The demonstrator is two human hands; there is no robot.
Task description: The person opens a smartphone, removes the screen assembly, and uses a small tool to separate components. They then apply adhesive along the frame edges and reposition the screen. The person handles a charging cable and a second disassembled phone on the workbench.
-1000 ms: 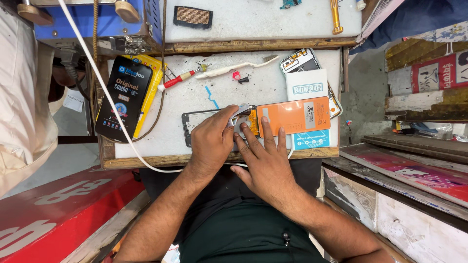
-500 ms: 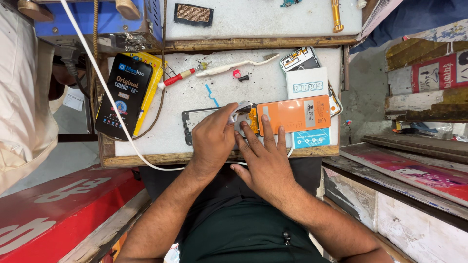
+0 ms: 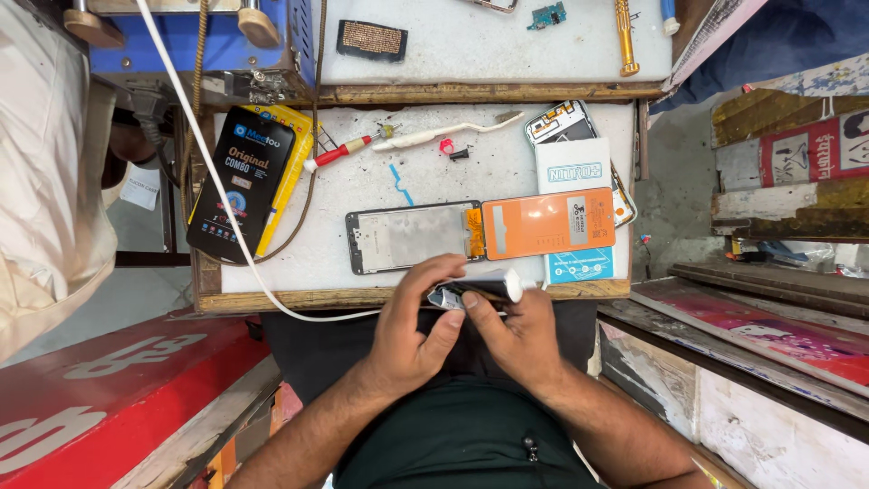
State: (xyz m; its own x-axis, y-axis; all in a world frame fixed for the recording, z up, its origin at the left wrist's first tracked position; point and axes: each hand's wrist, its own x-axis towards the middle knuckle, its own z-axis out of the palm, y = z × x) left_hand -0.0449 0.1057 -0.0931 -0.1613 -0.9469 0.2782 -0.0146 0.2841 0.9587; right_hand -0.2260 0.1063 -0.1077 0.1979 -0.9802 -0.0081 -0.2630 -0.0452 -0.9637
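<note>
At the near edge of the white work board (image 3: 471, 163), my left hand (image 3: 412, 330) and my right hand (image 3: 516, 335) together hold a small crumpled silver tube with a white cap (image 3: 480, 290). Left thumb and fingers pinch the tube's flattened end. The right hand's fingers grip near the cap. Just beyond the hands lies a bare phone frame (image 3: 412, 235), joined at its right end to an orange display panel (image 3: 548, 224) folded out flat.
A black and yellow box (image 3: 244, 177) lies at the board's left. A red-handled screwdriver (image 3: 348, 149), white spudger (image 3: 444, 134), opened phone (image 3: 561, 122) and white card (image 3: 572, 163) sit farther back. A white cable (image 3: 204, 145) crosses the left side. A raised shelf holds small parts.
Both hands have pulled back from the phone frame and orange panel to the board's near edge. They now hold the silver tube, and the phone frame lies uncovered.
</note>
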